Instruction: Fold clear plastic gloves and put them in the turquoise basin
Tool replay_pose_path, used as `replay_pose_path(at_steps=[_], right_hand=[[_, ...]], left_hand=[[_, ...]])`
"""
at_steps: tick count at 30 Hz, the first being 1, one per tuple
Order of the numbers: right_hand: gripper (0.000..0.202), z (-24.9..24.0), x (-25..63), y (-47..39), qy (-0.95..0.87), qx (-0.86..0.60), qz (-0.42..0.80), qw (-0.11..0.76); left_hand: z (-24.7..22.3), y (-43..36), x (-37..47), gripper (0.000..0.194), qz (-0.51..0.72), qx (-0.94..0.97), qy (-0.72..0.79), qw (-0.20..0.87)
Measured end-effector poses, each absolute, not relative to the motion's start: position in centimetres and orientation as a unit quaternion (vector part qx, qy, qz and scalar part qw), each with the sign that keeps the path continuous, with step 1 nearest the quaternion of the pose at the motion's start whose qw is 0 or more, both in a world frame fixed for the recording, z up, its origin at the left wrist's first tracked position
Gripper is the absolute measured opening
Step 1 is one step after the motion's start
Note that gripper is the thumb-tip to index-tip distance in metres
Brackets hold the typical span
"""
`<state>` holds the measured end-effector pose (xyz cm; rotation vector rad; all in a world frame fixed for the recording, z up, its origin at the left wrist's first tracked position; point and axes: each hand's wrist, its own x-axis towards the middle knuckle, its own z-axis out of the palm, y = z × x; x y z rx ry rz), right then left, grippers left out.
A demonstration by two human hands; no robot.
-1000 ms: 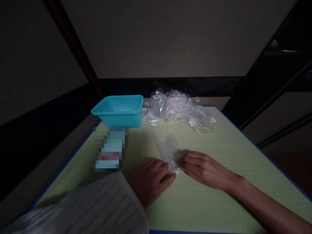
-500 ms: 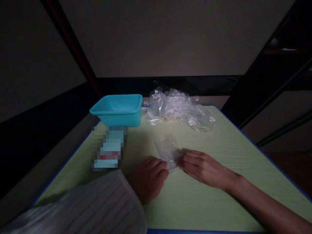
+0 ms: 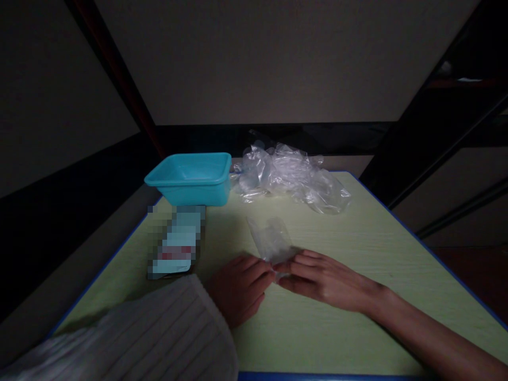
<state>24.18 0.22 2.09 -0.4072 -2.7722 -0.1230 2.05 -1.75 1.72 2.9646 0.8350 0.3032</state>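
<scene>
A small clear plastic bag [image 3: 273, 239] lies flat in the middle of the table, its near edge between my two hands. My left hand [image 3: 243, 288] is closed, thumb and fingers pinching the near left edge of the bag. From the right, my right hand [image 3: 317, 275] meets it with fingertips closed on the same near edge. The fingertips of both hands almost touch, and they hide part of that edge.
A turquoise plastic basin [image 3: 190, 182] stands at the back left of the pale green table [image 3: 341, 333]. Right of it lies a crumpled heap of clear plastic bags [image 3: 291, 177]. A phone-like flat object [image 3: 178, 243], blurred by pixels, rests near my left sleeve.
My right hand has moved left along the bag's near edge, bringing its fingertips against those of my left hand. The bag has stayed nearly in place.
</scene>
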Motion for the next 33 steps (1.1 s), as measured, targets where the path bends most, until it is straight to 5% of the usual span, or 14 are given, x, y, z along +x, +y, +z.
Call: replay_pose_path(at_steps=[33], right_hand=[[0.033,3.3,27.1,0.1,-0.967,-0.16,0.043,0.195]], left_hand=[[-0.3,-1.6,1.0,0.037,0.134,0.961,0.242,-0.022]])
